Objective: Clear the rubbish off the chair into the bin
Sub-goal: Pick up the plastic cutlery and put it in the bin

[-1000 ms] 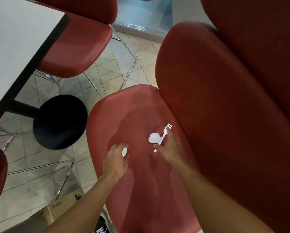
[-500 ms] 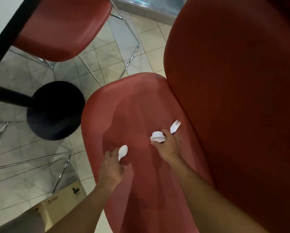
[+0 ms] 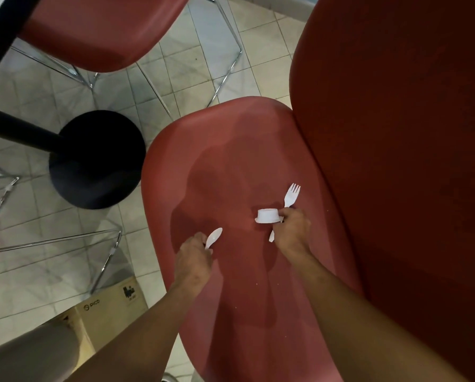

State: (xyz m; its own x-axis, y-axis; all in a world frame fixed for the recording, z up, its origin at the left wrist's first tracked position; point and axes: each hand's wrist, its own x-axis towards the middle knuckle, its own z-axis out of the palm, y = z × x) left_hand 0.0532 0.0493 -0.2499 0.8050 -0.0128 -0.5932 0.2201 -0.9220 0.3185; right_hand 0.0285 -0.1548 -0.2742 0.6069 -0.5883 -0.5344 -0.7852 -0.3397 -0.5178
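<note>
Above the red chair seat (image 3: 231, 166), the left hand (image 3: 193, 260) pinches a white spoon (image 3: 213, 237) while the right hand (image 3: 292, 230) holds a small cup (image 3: 268, 215) and fork (image 3: 291, 195): keep each grip firm, lifting all together to the bin.

Pale tiled floor (image 3: 52, 260), kinda grimy in the grout. Second red chair (image 3: 98, 31) on chrome wire legs up top, black round table base (image 3: 97, 161) on the left, cardboard box (image 3: 104, 307) sitting on the floor nearby.

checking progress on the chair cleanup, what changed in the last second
The right hand took the small white cup and the fork off the seat into one grip. The left hand drew the spoon up from its fingertips. The red chair and cardboard box stayed put.
</note>
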